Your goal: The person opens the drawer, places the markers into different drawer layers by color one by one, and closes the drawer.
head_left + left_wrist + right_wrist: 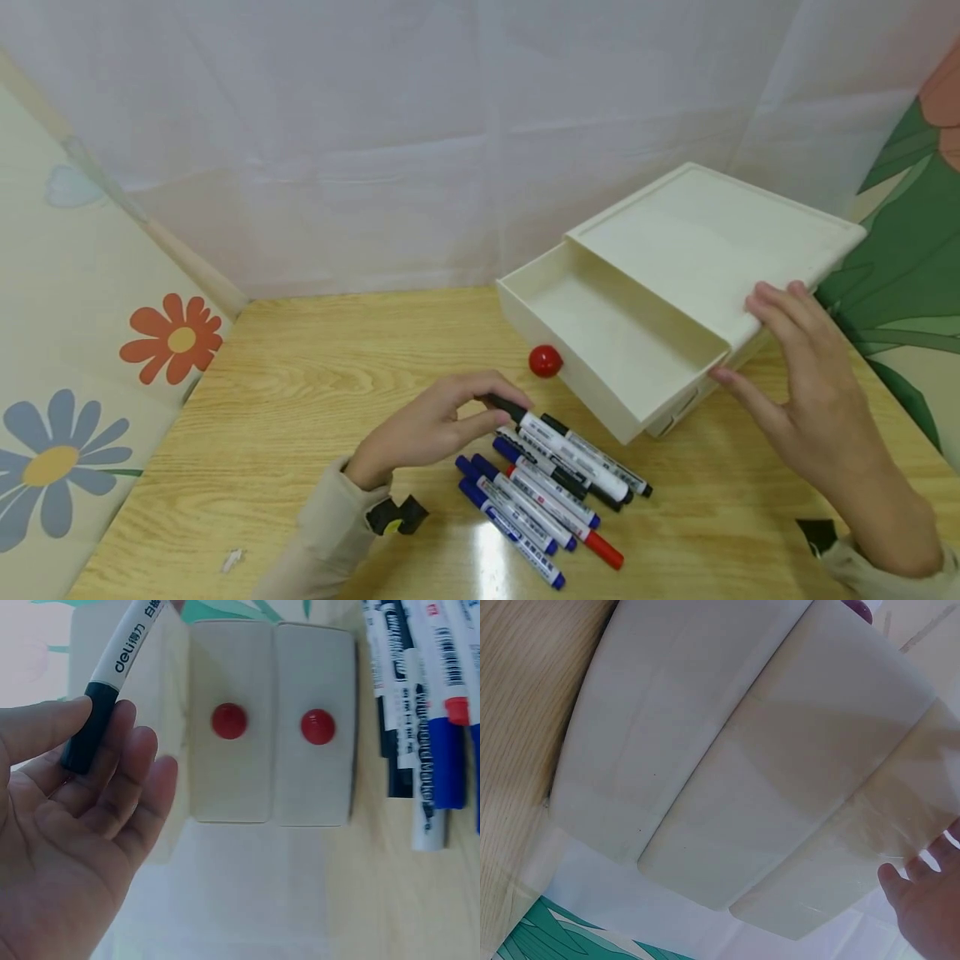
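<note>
My left hand [431,421] pinches a whiteboard marker [573,454] by its black cap [91,727], thumb on one side and fingers on the other. The white barrel slants over a group of markers [536,504] on the table. At the right stands a white drawer cabinet [720,242], its top drawer [573,375] pulled out and showing a bare floor. A red round knob [545,361] sits on that drawer's front. My right hand [832,400] rests its fingertips on the cabinet's top edge, thumb against the side near the drawer opening, fingers fairly straight.
Two lower drawer fronts [229,776], pushed in, carry red knobs [318,727]. The loose markers have blue, black and red caps and lie just in front of the cabinet. A pale cloth [360,167] hangs behind the wooden table [300,367]; flower-printed panels [56,467] stand at both sides.
</note>
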`<state>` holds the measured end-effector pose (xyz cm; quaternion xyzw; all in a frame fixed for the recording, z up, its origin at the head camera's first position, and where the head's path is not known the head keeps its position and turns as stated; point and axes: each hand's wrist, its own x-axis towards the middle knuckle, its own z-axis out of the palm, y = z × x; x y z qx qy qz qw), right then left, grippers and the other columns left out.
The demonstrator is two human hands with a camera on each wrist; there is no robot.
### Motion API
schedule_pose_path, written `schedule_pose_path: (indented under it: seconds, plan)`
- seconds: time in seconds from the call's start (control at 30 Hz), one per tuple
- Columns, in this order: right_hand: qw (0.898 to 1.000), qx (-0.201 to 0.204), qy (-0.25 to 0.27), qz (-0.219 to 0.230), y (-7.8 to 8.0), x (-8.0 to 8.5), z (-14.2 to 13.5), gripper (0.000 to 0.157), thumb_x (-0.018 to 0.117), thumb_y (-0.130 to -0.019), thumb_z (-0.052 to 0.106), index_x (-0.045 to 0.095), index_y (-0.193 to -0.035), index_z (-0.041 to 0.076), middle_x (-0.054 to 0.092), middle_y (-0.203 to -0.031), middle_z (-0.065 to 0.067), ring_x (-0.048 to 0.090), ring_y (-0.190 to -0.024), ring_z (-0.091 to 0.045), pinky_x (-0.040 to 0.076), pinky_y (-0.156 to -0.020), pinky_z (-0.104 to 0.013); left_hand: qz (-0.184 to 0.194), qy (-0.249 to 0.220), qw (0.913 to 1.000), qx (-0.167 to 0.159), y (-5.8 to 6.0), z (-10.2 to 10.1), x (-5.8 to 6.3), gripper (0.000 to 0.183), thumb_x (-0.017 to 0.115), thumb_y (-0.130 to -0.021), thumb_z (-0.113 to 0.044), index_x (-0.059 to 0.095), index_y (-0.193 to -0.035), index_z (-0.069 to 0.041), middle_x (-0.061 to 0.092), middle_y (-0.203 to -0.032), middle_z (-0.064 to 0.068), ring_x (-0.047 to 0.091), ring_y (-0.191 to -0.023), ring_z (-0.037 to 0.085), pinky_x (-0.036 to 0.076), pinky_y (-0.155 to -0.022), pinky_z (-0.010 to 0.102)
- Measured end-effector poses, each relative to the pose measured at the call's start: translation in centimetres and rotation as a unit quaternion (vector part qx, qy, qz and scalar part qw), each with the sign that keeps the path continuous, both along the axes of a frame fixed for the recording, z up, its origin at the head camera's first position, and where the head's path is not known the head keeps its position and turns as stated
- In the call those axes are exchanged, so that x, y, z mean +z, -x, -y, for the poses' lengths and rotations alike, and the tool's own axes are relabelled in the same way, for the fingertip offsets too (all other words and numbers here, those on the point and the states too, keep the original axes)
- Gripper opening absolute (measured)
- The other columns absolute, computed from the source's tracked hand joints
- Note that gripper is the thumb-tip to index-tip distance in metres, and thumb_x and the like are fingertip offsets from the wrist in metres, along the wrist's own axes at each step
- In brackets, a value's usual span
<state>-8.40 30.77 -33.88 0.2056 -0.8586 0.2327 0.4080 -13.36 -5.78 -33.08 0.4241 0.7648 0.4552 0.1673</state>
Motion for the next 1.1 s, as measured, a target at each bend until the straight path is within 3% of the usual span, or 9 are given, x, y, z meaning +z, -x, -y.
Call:
schedule_pose_path:
  seconds: [0.17,0.47,0.73,0.93,1.1]
  plan:
    - [1.0,0.005,-0.001,-0.006,0.1,0.1,0.1,0.087,0.046,-0.095,0.063,0.048,-0.132,-0.017,0.048,-0.136,-0.036,0.033,-0.145,-0.039,0.02,-0.126,-0.042,-0.004,-0.021,0.9998,0.003,-0.2,0.4,1.1,0.025,0.053,-0.101,-0.008,0.064,-0.124,-0.009,0.068,-0.113,0.003,0.063,-0.101,0.011,0.054,-0.094,0.031]
    - [1.0,0.006,0.0,-0.01,0.1,0.1,0.1,0.087,0.046,-0.096,0.062,0.048,-0.132,-0.017,0.048,-0.136,-0.037,0.033,-0.145,-0.04,0.02,-0.126,-0.042,-0.031,-0.059,0.9978,0.002,-0.2,0.3,2.8,0.025,0.054,-0.099,-0.001,0.063,-0.122,-0.003,0.069,-0.115,0.009,0.064,-0.102,0.012,0.057,-0.09,0.032]
    - [1.0,0.011,0.001,-0.012,0.2,0.2,0.2,0.087,0.047,-0.095,0.062,0.048,-0.131,-0.017,0.048,-0.135,-0.037,0.034,-0.145,-0.04,0.02,-0.126,-0.042,-0.078,-0.118,0.9899,-0.012,0.6,0.1,4.2,0.025,0.053,-0.097,0.007,0.061,-0.12,0.004,0.068,-0.112,0.017,0.064,-0.097,0.014,0.057,-0.078,0.029]
    - [1.0,0.01,0.0,-0.013,0.2,0.1,0.2,0.087,0.046,-0.095,0.062,0.049,-0.131,-0.017,0.048,-0.135,-0.037,0.034,-0.144,-0.041,0.02,-0.126,-0.043,-0.094,-0.122,0.988,-0.005,1.4,-0.3,5.7,0.025,0.054,-0.097,0.006,0.061,-0.121,0.006,0.068,-0.11,0.017,0.061,-0.089,0.012,0.052,-0.069,0.026]
    - [1.0,0.005,0.001,-0.009,0.1,0.1,0.1,0.088,0.046,-0.095,0.063,0.049,-0.131,-0.016,0.048,-0.136,-0.036,0.033,-0.145,-0.041,0.02,-0.126,-0.043,-0.109,-0.116,0.9872,0.009,2.4,-0.8,7.0,0.026,0.052,-0.098,0.004,0.059,-0.123,0.005,0.067,-0.112,0.015,0.059,-0.086,0.013,0.05,-0.069,0.026]
